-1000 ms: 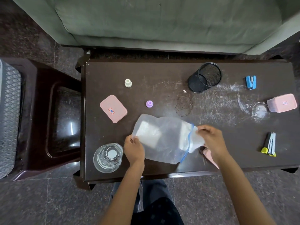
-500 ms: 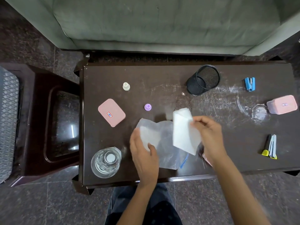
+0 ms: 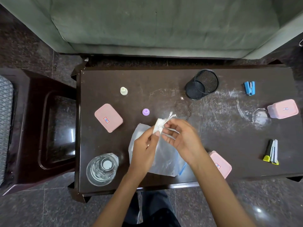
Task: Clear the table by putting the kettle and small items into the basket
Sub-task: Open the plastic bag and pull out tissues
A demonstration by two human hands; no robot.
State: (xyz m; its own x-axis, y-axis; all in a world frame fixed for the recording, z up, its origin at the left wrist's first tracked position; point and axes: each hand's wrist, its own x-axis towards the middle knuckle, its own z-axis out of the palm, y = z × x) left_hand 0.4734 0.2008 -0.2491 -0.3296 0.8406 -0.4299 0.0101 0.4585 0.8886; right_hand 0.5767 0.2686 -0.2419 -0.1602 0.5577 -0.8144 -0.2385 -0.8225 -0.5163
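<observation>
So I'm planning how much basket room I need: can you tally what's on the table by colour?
Pink boxes and lid: 3
Clear or white (jug, bag, wad, cap): 4
Black cup: 1
Blue stapler: 1
Purple cap: 1
Yellow-tipped markers: 1 bundle
Total: 11

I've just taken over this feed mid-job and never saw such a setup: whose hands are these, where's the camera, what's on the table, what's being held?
No machine here: a person works bare-handed, filmed by a camera on their head looking down. The left hand pinches a small white wad; the right hand is open beside it, above a clear zip bag. On the dark table lie a glass jar, three pink boxes, a mesh cup, a blue stapler, two small caps and markers.
</observation>
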